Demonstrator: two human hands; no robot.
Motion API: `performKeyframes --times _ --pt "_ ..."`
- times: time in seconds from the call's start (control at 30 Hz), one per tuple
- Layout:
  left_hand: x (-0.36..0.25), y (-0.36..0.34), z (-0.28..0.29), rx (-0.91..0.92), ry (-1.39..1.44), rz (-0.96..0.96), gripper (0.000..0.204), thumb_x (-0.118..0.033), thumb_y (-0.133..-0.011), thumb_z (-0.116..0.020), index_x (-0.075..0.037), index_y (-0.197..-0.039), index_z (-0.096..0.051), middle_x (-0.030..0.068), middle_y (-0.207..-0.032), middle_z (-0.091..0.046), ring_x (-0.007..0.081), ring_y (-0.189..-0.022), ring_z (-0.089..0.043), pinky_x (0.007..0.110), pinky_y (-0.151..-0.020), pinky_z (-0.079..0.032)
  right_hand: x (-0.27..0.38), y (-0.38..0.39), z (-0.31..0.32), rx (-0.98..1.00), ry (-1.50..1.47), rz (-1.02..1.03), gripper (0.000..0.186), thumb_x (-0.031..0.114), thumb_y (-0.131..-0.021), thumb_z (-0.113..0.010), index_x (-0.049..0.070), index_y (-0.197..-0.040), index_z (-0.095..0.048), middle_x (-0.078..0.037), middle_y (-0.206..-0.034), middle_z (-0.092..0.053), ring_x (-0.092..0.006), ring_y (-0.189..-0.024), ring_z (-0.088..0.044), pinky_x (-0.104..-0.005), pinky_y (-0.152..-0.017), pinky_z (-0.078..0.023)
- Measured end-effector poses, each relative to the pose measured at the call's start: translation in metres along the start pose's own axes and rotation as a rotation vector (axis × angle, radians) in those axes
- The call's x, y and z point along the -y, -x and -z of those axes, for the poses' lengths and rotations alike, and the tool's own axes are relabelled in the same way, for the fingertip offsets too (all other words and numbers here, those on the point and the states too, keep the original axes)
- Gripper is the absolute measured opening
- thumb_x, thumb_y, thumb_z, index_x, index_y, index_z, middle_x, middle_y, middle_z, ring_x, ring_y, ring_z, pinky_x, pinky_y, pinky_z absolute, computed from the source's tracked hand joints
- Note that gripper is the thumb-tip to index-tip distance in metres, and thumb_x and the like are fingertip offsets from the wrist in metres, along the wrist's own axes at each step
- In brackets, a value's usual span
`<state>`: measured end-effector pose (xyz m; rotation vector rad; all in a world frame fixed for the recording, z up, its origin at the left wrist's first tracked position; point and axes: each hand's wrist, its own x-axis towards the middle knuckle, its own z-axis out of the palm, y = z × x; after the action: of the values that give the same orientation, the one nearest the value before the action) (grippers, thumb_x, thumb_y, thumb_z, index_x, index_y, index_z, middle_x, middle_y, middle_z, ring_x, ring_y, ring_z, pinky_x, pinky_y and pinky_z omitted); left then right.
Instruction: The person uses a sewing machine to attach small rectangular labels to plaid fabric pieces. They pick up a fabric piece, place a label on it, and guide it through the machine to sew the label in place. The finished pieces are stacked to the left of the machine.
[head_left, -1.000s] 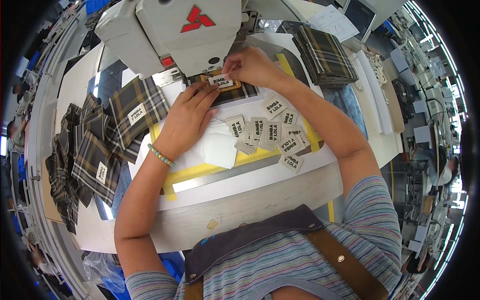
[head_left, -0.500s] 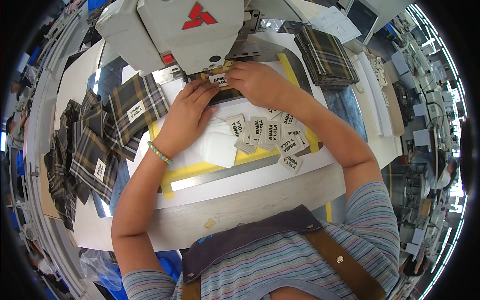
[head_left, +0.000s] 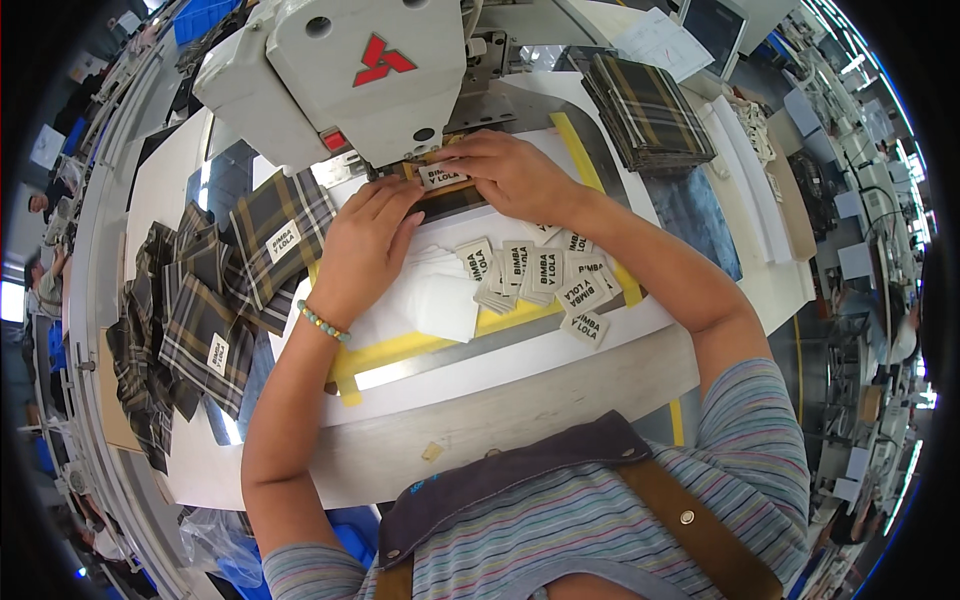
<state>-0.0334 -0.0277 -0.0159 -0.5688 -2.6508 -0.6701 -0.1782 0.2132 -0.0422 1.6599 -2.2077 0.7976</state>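
Observation:
Beneath the head of a white sewing machine (head_left: pixel 350 85) lies a small white label (head_left: pixel 440 177) with dark printing, set in a brown, dark-edged frame. The fingers of my right hand (head_left: pixel 520 178) are bent and closed on the label's right end. My left hand (head_left: pixel 370 235), a beaded bracelet at its wrist, reaches its fingertips to the label's left edge, with the thumb held apart. Whatever lies under my fingertips is hidden. Between my forearms sit several loose printed labels (head_left: pixel 545 268) in overlapping piles, beside a stack of blank white sheets (head_left: pixel 447 305).
Plaid cloth pieces (head_left: pixel 285 205), some bearing labels, lie heaped on the left. A neat stack of folded plaid cloth (head_left: pixel 650 110) stands at the back right. Yellow tape (head_left: pixel 395 347) edges the white work sheet. A screen (head_left: pixel 712 35) is at the far right.
The view has shifted slightly. Both hands stay at the label under the machine head, and the right fingers have moved a little off its printed face, uncovering more of it.

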Motion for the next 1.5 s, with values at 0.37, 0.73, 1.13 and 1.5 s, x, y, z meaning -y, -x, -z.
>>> performKeyframes --times 0.37,0.73,1.13,1.5 --pt "-0.003 -0.006 -0.014 0.144 -0.200 -0.061 0.055 -0.026 -0.104 -0.066 -0.001 -0.152 -0.055 0.0162 -0.160 -0.054 0.0395 -0.152 -0.044 0.050 -0.125 -0.037 0.009 0.006 0.010 0.020 0.264 0.013 0.030 0.001 -0.086 -0.068 0.000 -0.115 -0.075 -0.010 -0.129 -0.068 -0.0293 -0.123 -0.065 -0.0412 -0.104 -0.056" --pt "0.001 0.002 0.000 0.098 -0.109 -0.074 0.040 -0.011 -0.099 -0.070 0.002 -0.137 -0.066 0.0178 -0.153 -0.060 0.0387 -0.148 -0.050 0.048 -0.123 -0.042 0.005 0.005 0.002 0.041 -0.051 0.047 0.036 -0.002 -0.093 -0.063 0.001 -0.126 -0.074 -0.009 -0.137 -0.070 -0.0300 -0.130 -0.064 -0.0405 -0.112 -0.054" --pt "0.019 0.019 0.024 0.147 -0.181 0.004 0.038 -0.011 -0.099 -0.072 -0.001 -0.136 -0.067 0.0125 -0.154 -0.061 0.0378 -0.146 -0.052 0.048 -0.122 -0.043 0.006 0.000 0.002 0.127 -0.077 0.017 0.034 0.003 -0.098 -0.062 0.005 -0.130 -0.075 -0.008 -0.144 -0.068 -0.0304 -0.133 -0.061 -0.0396 -0.115 -0.052" --pt "0.015 0.008 0.018 0.252 -0.240 0.002 0.048 -0.020 -0.104 -0.068 -0.001 -0.148 -0.061 0.0123 -0.161 -0.057 0.0404 -0.152 -0.045 0.050 -0.126 -0.038 0.000 -0.004 0.000 0.143 0.069 0.135 0.040 -0.001 -0.095 -0.060 0.003 -0.133 -0.074 -0.010 -0.143 -0.070 -0.0304 -0.131 -0.062 -0.0389 -0.115 -0.052"
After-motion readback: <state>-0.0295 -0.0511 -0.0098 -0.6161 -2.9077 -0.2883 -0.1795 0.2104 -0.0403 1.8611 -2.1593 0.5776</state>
